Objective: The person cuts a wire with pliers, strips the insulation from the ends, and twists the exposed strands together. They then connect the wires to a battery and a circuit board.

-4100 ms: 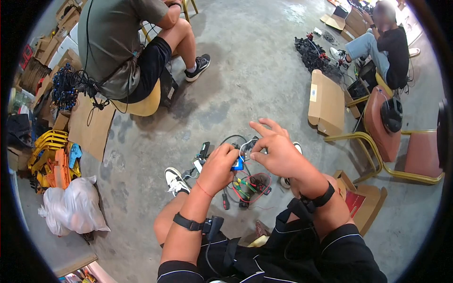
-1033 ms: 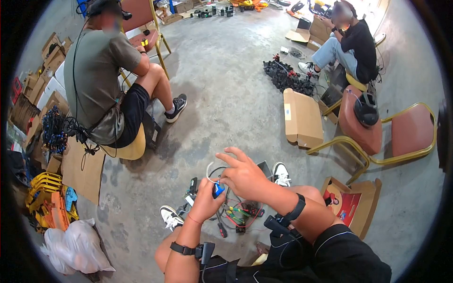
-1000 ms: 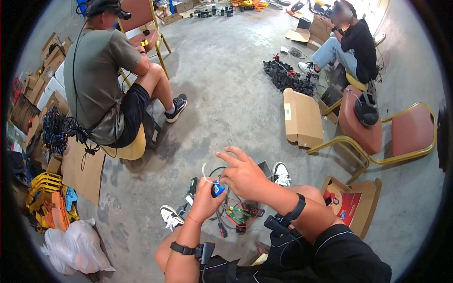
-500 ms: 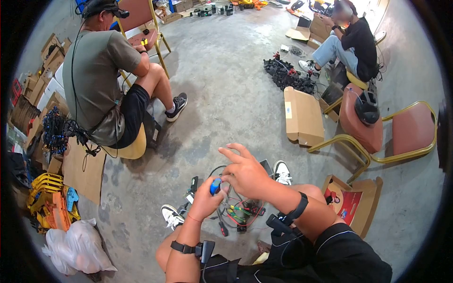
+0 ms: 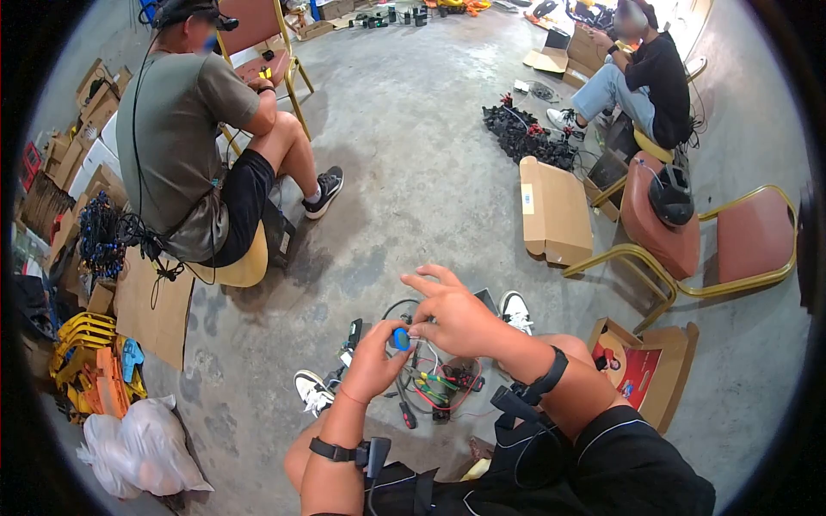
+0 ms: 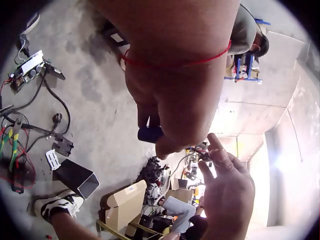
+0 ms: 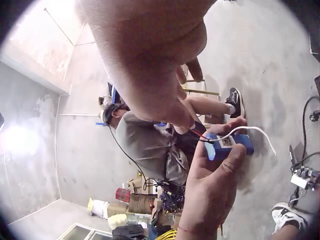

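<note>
My left hand (image 5: 372, 365) grips a small blue battery pack (image 5: 400, 339) between thumb and fingers, above the floor between my feet. In the right wrist view the battery pack (image 7: 239, 143) shows a white label with a square code, and a thin white strand (image 7: 257, 129) curves off it. Red and black wires (image 7: 200, 134) leave its near end. The fingertips of my right hand (image 5: 460, 320) pinch these wires close to the pack, while its other fingers stay raised. From the left wrist the pack (image 6: 149, 134) appears dark, partly covered by the left hand.
Below my hands lie cables, a screwdriver (image 5: 407, 415) and green-yellow handled pliers (image 5: 437, 384). An open rectangular black case (image 6: 77, 177) stands near my shoe. Cardboard box (image 5: 555, 212) and chairs (image 5: 661, 215) are at right; seated people (image 5: 185, 146) are ahead on both sides.
The battery pack has turned in my left hand, and its white strand has swung from pointing up to hanging down right. Both hands stay close together; the head view has tilted up since the oldest frame.
</note>
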A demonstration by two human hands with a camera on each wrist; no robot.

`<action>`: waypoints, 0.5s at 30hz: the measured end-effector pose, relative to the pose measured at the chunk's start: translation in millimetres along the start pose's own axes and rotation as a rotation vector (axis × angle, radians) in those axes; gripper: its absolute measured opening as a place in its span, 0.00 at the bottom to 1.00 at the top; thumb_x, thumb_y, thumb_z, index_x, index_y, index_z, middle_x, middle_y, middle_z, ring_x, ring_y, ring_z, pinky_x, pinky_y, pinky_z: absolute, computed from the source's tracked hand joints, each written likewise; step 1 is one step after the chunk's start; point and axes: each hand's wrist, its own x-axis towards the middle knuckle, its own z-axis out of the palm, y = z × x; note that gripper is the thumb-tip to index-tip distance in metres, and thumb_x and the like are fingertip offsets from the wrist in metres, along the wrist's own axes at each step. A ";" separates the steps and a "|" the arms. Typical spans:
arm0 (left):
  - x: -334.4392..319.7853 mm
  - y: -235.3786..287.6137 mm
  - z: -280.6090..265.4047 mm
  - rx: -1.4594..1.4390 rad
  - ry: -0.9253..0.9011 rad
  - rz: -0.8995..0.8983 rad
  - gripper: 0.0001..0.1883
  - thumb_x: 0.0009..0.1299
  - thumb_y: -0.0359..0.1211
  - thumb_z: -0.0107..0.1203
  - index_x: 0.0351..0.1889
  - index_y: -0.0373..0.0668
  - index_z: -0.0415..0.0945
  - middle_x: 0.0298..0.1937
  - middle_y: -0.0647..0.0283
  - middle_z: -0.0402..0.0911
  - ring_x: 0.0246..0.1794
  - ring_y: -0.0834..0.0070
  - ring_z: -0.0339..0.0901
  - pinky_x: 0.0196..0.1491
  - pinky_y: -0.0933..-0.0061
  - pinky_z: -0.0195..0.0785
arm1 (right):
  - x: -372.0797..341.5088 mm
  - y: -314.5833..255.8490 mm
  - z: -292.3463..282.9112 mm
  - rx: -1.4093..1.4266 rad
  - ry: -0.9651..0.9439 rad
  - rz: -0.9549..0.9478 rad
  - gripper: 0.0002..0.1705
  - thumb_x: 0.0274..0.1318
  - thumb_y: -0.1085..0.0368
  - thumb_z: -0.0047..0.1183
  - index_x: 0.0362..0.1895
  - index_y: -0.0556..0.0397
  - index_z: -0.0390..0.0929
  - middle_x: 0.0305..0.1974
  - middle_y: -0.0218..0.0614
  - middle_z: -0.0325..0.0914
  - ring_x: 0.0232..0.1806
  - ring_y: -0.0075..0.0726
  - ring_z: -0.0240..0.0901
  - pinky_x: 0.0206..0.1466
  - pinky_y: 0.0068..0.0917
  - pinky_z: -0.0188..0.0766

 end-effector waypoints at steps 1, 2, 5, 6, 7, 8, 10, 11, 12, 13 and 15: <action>0.9 -0.6 -0.1 0.159 0.056 0.083 0.17 0.66 0.32 0.68 0.48 0.39 0.75 0.44 0.53 0.80 0.47 0.54 0.77 0.51 0.61 0.70 | -0.2 1.4 2.8 0.000 0.000 0.000 0.08 0.48 0.63 0.71 0.29 0.54 0.87 0.70 0.47 0.71 0.76 0.59 0.55 0.72 0.48 0.63; 1.4 0.3 -0.6 0.160 0.055 0.082 0.17 0.66 0.32 0.68 0.48 0.39 0.75 0.44 0.53 0.80 0.47 0.54 0.77 0.51 0.61 0.70 | -0.9 2.6 7.6 -0.080 0.016 -0.024 0.08 0.48 0.63 0.70 0.30 0.53 0.88 0.70 0.46 0.70 0.76 0.59 0.55 0.71 0.49 0.64; 0.8 2.7 1.6 0.398 0.039 -0.022 0.17 0.64 0.34 0.70 0.41 0.39 0.73 0.39 0.52 0.80 0.42 0.49 0.76 0.45 0.59 0.70 | -1.1 -4.2 11.8 -0.165 0.034 -0.049 0.06 0.47 0.64 0.68 0.30 0.52 0.88 0.71 0.46 0.69 0.77 0.58 0.54 0.70 0.51 0.65; 0.4 1.3 5.6 0.278 0.079 -0.115 0.18 0.64 0.36 0.71 0.40 0.38 0.72 0.38 0.52 0.80 0.39 0.48 0.76 0.42 0.59 0.71 | -0.6 -7.2 11.5 -0.172 0.036 -0.049 0.06 0.47 0.64 0.67 0.30 0.51 0.89 0.71 0.45 0.69 0.77 0.58 0.54 0.70 0.51 0.66; 0.3 0.1 8.8 0.157 0.117 -0.207 0.19 0.64 0.38 0.71 0.39 0.38 0.71 0.36 0.52 0.80 0.37 0.48 0.76 0.40 0.58 0.71 | 0.2 -8.7 11.4 -0.172 0.037 -0.049 0.06 0.47 0.64 0.67 0.30 0.51 0.89 0.71 0.45 0.69 0.77 0.58 0.54 0.70 0.51 0.66; 0.5 -0.8 10.8 0.157 0.117 -0.207 0.19 0.64 0.38 0.71 0.39 0.38 0.71 0.36 0.52 0.80 0.37 0.48 0.76 0.40 0.58 0.71 | 1.2 -9.9 11.0 -0.179 0.072 -0.064 0.06 0.48 0.64 0.67 0.30 0.51 0.89 0.71 0.45 0.69 0.77 0.58 0.54 0.70 0.52 0.66; 1.1 -0.4 12.8 -0.025 0.117 -0.201 0.19 0.65 0.39 0.70 0.41 0.39 0.72 0.33 0.50 0.78 0.33 0.49 0.76 0.38 0.57 0.71 | 1.7 -10.9 10.7 -0.186 0.106 -0.080 0.06 0.49 0.64 0.66 0.30 0.52 0.89 0.72 0.45 0.68 0.77 0.58 0.55 0.70 0.53 0.66; 1.4 1.2 11.5 -0.024 0.117 -0.201 0.19 0.65 0.39 0.70 0.41 0.39 0.72 0.33 0.50 0.78 0.33 0.49 0.76 0.38 0.57 0.71 | 1.8 -11.3 10.8 -0.192 0.111 -0.064 0.06 0.49 0.64 0.66 0.30 0.52 0.89 0.71 0.45 0.69 0.77 0.58 0.54 0.70 0.52 0.65; 2.5 6.6 8.1 -0.016 0.062 -0.246 0.18 0.66 0.37 0.69 0.44 0.39 0.73 0.36 0.50 0.78 0.36 0.50 0.77 0.39 0.59 0.72 | 2.1 -11.5 11.0 -0.199 0.117 -0.049 0.05 0.48 0.65 0.66 0.30 0.52 0.89 0.71 0.46 0.69 0.77 0.58 0.54 0.71 0.51 0.64; 3.1 9.5 6.3 -0.009 0.007 -0.291 0.17 0.67 0.36 0.67 0.46 0.38 0.74 0.39 0.49 0.78 0.38 0.52 0.78 0.41 0.60 0.73 | 2.2 -10.4 11.0 -0.199 0.117 -0.049 0.05 0.48 0.65 0.66 0.30 0.52 0.89 0.71 0.46 0.69 0.77 0.58 0.54 0.71 0.51 0.64; 1.4 -1.0 10.1 0.009 0.075 -0.142 0.17 0.67 0.33 0.66 0.49 0.39 0.74 0.42 0.50 0.77 0.40 0.54 0.78 0.44 0.62 0.73 | 1.9 -6.1 10.8 -0.167 0.152 -0.031 0.05 0.48 0.67 0.66 0.30 0.53 0.88 0.71 0.47 0.69 0.77 0.58 0.53 0.73 0.50 0.62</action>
